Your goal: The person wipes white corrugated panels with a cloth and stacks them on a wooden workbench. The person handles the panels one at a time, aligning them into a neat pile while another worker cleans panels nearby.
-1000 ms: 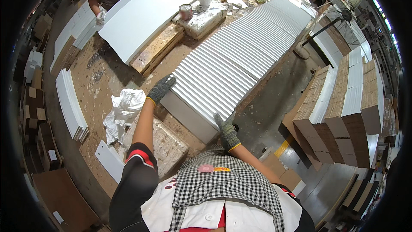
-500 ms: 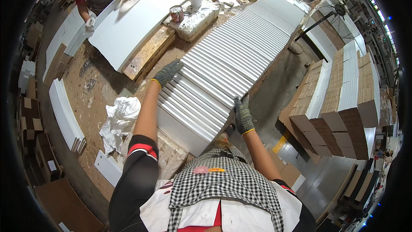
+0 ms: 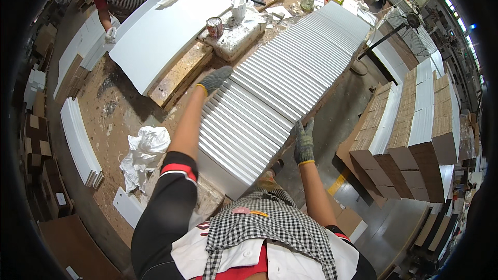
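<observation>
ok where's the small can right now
In the head view, the can stands at upper left of centre, on the spattered block, left of the white container.

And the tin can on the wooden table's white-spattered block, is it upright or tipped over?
Upright: the tin can stands on the white-spattered block, its round rim facing up.

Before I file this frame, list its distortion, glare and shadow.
Head view: black corners frame it, and the table's left edge bends along the rim; head view: bright highlights on the pale ridged strips; head view: dark shadow on the table beside the white panel.
</observation>
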A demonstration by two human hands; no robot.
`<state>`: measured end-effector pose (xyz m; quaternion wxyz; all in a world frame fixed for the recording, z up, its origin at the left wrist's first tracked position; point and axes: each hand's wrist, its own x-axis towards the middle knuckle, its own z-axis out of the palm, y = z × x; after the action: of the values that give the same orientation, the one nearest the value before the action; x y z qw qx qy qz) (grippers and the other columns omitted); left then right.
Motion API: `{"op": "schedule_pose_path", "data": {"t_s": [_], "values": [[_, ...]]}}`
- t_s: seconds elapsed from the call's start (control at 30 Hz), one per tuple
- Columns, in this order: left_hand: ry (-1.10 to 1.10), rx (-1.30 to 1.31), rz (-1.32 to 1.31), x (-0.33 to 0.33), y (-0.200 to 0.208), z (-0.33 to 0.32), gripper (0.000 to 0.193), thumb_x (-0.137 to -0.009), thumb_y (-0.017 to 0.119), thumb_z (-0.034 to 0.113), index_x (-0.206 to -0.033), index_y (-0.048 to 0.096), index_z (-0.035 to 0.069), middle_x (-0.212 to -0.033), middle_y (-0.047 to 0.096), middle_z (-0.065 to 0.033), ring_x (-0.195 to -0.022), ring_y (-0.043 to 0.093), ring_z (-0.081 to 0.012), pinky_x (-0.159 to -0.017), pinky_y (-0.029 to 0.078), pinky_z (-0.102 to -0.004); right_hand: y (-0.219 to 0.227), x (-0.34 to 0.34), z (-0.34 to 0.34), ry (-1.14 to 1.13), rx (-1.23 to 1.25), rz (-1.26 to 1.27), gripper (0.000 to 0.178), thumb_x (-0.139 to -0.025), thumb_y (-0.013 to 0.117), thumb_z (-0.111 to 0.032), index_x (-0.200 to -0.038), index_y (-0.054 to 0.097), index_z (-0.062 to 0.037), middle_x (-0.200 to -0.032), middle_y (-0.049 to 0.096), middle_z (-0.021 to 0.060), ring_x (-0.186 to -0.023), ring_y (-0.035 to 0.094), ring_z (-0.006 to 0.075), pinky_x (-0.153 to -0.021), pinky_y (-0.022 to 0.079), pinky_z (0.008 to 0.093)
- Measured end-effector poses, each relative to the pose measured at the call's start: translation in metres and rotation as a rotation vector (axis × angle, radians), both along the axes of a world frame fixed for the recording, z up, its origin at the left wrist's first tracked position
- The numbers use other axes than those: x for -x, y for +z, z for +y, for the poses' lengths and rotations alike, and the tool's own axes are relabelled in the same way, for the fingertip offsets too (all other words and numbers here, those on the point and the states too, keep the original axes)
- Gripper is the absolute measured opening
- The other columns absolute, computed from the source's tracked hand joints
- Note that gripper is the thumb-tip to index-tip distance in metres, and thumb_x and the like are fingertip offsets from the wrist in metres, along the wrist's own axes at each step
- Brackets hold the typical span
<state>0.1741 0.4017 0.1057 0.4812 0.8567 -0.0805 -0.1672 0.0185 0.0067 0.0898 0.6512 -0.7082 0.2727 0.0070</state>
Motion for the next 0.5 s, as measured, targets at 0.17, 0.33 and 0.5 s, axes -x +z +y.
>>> {"op": "schedule_pose_path", "data": {"t_s": [0.17, 0.33, 0.5], "values": [[0.05, -0.094, 0.314, -0.028, 0.002, -0.033, 0.044, -0.107, 0.053, 0.029, -0.144, 0.059, 0.005, -0.127, 0.07, -0.0099, -0.111, 0.063, -0.0202, -0.106, 0.047, -0.0365, 0.004, -0.011, 0.016, 0.094, -0.346, 0.22, 0.092, -0.097, 0.073, -0.03, -0.167, 0.014, -0.0166, -0.155, 0.044, 0.0133, -0.127, 0.052, 0.0232, -0.1, 0.049, 0.0424], [-0.079, -0.169, 0.363, -0.033, 0.014, -0.018, 0.064, -0.101, 0.06, 0.047, -0.148, 0.053, 0.004, -0.135, 0.066, -0.0138, -0.117, 0.062, -0.022, -0.108, 0.047, -0.0381, 0.013, 0.018, -0.001, 0.314, -0.14, 0.047, 0.084, -0.099, 0.069, -0.024, -0.166, 0.019, -0.0127, -0.155, 0.044, 0.0134, -0.123, 0.054, 0.0206, -0.097, 0.051, 0.0388], [0.198, 0.074, 0.155, -0.076, -0.005, -0.05, 0.055, -0.107, 0.051, 0.037, -0.151, 0.052, 0.003, -0.159, 0.048, -0.0145, -0.144, 0.047, -0.0263, -0.122, 0.034, -0.0368, 0.023, -0.041, -0.036, 0.12, -0.142, 0.124, 0.085, -0.101, 0.066, -0.037, -0.167, 0.018, -0.0134, -0.164, 0.036, 0.0155, -0.142, 0.044, 0.029, -0.11, 0.041, 0.0459]]}}
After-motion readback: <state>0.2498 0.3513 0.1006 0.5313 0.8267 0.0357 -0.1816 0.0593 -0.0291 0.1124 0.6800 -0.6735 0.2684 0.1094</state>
